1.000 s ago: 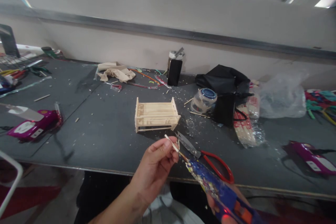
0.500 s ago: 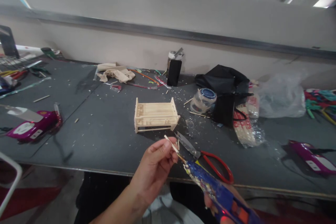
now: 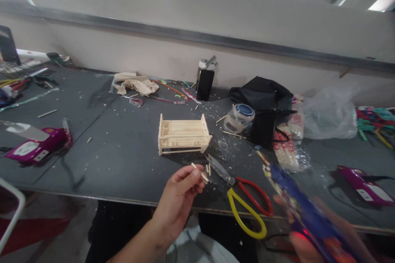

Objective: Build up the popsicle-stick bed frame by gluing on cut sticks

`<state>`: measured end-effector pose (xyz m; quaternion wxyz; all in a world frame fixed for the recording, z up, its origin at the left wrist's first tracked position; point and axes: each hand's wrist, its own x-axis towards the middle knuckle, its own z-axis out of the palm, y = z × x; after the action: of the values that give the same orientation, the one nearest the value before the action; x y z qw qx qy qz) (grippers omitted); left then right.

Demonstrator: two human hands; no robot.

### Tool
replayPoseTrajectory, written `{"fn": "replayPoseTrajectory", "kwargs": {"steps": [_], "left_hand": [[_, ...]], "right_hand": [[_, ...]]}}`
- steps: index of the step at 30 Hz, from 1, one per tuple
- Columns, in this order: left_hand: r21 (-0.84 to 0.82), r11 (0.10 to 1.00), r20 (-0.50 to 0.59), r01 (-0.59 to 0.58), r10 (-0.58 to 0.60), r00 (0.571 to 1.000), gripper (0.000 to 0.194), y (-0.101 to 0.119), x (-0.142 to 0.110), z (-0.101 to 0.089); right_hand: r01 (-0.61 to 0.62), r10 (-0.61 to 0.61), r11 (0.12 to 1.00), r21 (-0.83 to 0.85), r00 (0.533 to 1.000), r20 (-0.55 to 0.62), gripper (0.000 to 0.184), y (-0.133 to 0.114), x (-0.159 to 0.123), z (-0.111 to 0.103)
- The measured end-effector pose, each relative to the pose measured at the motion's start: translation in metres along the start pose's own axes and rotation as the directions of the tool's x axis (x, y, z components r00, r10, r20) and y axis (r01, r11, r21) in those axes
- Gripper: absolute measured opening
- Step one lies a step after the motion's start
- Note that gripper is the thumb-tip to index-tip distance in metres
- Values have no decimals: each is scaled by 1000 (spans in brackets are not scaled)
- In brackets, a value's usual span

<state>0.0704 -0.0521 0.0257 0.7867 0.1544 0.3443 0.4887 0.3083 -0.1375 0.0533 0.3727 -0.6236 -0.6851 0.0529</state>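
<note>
Between thumb and fingers, my left hand [image 3: 185, 185] pinches a short wooden stick [image 3: 200, 172] above the table's front part. My right hand [image 3: 304, 242], partly smeared by motion, grips a blue glue gun [image 3: 304, 197] crusted with dried glue around its front. Its nozzle points up and left, apart from the stick. Just beyond my left hand stands a small bed-like frame [image 3: 183, 135] built of pale sticks. Scissors [image 3: 228, 176] with one red and one yellow handle loop lie between my hands, the handles jutting over the table edge. Small cut sticks [image 3: 208, 169] lie beside the blades.
A clear jar with a blue lid [image 3: 239, 118], a black bag [image 3: 262, 92] and packaged sticks [image 3: 290, 148] stand right of the frame. A phone [image 3: 205, 85] leans at the back. Purple devices [image 3: 38, 146] sit at both sides. Crumpled cloth [image 3: 135, 84] lies back left.
My right hand has drawn the glue gun away to the right, so its nozzle no longer meets the stick. My left hand has dipped slightly, still pinching the stick. The yellow scissor loop is now uncovered.
</note>
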Motion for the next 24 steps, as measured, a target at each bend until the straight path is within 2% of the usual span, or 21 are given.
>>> {"fn": "replayPoseTrajectory", "kwargs": {"steps": [1,3,4,6,8,10,12,13,15,17,20,24], "left_hand": [[28,999,-22,-40,40,999,19,1,0,-1],[99,988,-62,-121,127,990,18,3,-1,-4],[131,979,-79,-155,166,983,17,5,-1,-6],[155,967,-103,-200,217,971,16,7,0,-9],[132,967,-114,-218,234,966,16,10,1,-11],[98,969,-114,-226,236,965,17,13,4,-12],[77,969,-115,-233,241,964,19,16,6,-11],[71,969,-118,-237,244,963,19,18,7,-10],[58,968,-128,-244,250,960,17,19,9,-8],[43,967,-141,-250,254,957,16,20,11,-6],[21,966,-162,-258,258,953,17,20,14,-5],[3,970,-164,-242,239,957,16,19,17,-9]], "right_hand": [[60,-63,993,-100,998,-24,39,8,9,1],[83,-93,931,-356,996,-12,39,31,26,6],[107,-97,907,-408,994,46,42,45,34,10],[107,-57,867,-486,991,117,46,72,45,17],[128,-34,863,-488,980,196,48,92,51,20],[180,-50,877,-446,956,288,45,95,57,19],[226,-107,883,-410,950,293,40,76,61,18],[238,-157,881,-410,962,223,39,58,63,19],[182,-174,905,-384,983,54,30,14,66,28],[239,-266,915,-324,963,-42,19,-30,66,45],[432,-451,857,-280,893,-1,16,-74,69,80],[485,-496,821,-302,867,42,17,-88,80,112]]}}
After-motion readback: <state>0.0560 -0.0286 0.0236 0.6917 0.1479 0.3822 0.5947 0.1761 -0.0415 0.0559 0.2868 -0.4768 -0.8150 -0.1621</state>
